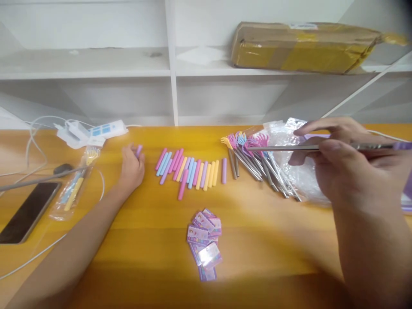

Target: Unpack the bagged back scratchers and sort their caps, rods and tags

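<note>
Left hand (132,168): fingers curled, clamped on a purple tube (139,151), one end poking out above them; most of it hidden.
Right hand (349,165): thumb and fingers closed on a metal rod (289,148), held near level, bare end pointing left past the fingertips; hand a bit blurred. Purple part at the rod's other end, right of the fingers; shape can't tell.
Loose tubes (197,173): ragged row just right of left fingers; pink, blue, purple, yellow; some touching, one pink overlapping its neighbours.
Lone purple tube (224,171): right end of row, apart, between both hands' fingers.
Claw-head rods (264,168): heaped left of right fingers; pink, blue, yellow heads away from the wearer, metal ends nearer.
Clear bags (298,176): crumpled, just below and left of right fingers.
Purple cards (205,244): overlapping pile, wearer's side of both hands' fingers, between the forearms.
Bagged claw pieces (75,184): left of left fingers, yellow and blue.
Phone (30,212): farther left of them, screen dark.
Power strip (107,129): beyond left fingers, slightly left.
Taped parcel (302,47): on shelf (86,62), beyond right fingers.
</note>
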### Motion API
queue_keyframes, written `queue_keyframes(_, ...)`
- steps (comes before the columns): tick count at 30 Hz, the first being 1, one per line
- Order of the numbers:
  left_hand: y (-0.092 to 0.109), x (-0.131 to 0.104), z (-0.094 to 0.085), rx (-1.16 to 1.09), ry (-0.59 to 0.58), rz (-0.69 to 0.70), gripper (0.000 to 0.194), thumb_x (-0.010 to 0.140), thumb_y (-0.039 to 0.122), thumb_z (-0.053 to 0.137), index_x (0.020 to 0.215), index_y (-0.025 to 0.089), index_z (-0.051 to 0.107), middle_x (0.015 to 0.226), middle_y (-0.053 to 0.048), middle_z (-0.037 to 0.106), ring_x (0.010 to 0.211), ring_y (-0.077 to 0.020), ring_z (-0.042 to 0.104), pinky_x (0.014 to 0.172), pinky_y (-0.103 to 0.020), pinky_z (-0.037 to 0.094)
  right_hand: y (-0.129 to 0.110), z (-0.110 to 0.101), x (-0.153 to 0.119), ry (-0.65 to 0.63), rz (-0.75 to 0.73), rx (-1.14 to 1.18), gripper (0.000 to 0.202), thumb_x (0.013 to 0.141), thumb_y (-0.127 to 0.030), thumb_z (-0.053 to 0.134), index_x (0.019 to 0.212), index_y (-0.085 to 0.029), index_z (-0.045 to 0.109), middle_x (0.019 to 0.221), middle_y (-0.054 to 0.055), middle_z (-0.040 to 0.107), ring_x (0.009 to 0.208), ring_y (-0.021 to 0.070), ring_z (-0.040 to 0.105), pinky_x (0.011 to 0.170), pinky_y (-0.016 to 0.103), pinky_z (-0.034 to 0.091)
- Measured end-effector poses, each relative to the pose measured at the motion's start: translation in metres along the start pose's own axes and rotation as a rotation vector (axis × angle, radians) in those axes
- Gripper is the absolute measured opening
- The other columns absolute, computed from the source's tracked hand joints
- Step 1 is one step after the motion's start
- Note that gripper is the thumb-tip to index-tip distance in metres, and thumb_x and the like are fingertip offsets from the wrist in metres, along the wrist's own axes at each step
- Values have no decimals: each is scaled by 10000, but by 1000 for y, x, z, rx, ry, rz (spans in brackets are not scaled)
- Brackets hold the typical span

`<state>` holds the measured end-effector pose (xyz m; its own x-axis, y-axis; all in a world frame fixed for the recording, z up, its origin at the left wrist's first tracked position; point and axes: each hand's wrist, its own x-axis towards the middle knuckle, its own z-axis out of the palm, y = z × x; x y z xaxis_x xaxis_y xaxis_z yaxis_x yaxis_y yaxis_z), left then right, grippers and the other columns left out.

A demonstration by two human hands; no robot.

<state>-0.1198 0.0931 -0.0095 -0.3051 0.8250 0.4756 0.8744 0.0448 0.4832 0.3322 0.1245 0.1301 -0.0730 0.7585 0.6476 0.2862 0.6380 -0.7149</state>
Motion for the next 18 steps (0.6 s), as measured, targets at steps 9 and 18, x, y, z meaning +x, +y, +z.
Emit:
queue_keyframes(9, 0, -3, 3, -128, -94, -23, 351, 1017, 246, 501, 1354, 150, 517, 1366, -206, 542, 1185, -294, 686, 1079, -516, 588, 26, -22, 16, -252, 169, -941, 284, 881, -251, 740, 731, -222, 501, 625, -25, 508, 585, 121, 419, 649, 308, 324)
queue_keyframes(18, 7, -8, 4, 6, -202, 38, 338, 1045, 333, 493, 1322, 156, 576, 1167, -135, 625, 1115, -307, 639, 1079, -524, 521, 101, -11, 19, -646, 340, -1247, 167, 965, -345, 644, 885, -221, 565, 828, 62, 627, 642, 166, 415, 624, 313, 272)
